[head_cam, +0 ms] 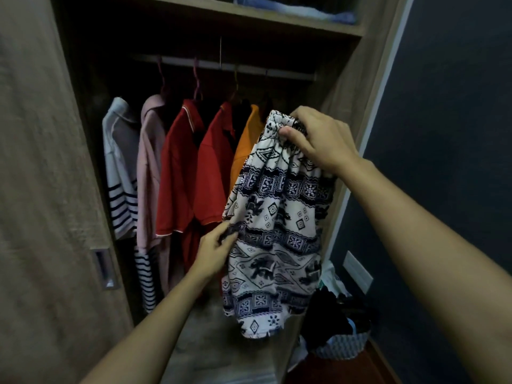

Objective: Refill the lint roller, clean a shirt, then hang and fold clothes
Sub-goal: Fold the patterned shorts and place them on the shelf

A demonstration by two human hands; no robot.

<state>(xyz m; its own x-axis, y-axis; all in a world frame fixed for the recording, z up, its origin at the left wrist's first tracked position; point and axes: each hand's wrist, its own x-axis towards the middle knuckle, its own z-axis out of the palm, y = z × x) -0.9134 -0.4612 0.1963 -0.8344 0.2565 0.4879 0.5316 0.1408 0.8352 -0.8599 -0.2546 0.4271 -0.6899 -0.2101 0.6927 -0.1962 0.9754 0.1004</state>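
We see a pair of patterned shorts (274, 217), white with dark navy bands of geometric and animal shapes, held up in front of an open wardrobe (41, 189). Our right hand (318, 139) is closed on the gathered elastic waistband at the top, thumb pressed on the front. Our left hand (214, 249) pinches the left edge of the fabric lower down, fingers curled round it. The shorts hang loose between the two grips, just in front of the hanging clothes. Behind them, on a rail (227, 66), hang from left to right a striped white top (120, 173), a pale pink shirt (149, 167), two red polo shirts (177, 173), and an orange shirt (246, 137), partly hidden by the shorts. Folded blue fabric (293, 8) lies on the shelf above. At lower right, a patterned basket (343, 346) of dark clothes stands on the floor beside a dark blue wall (457, 106)
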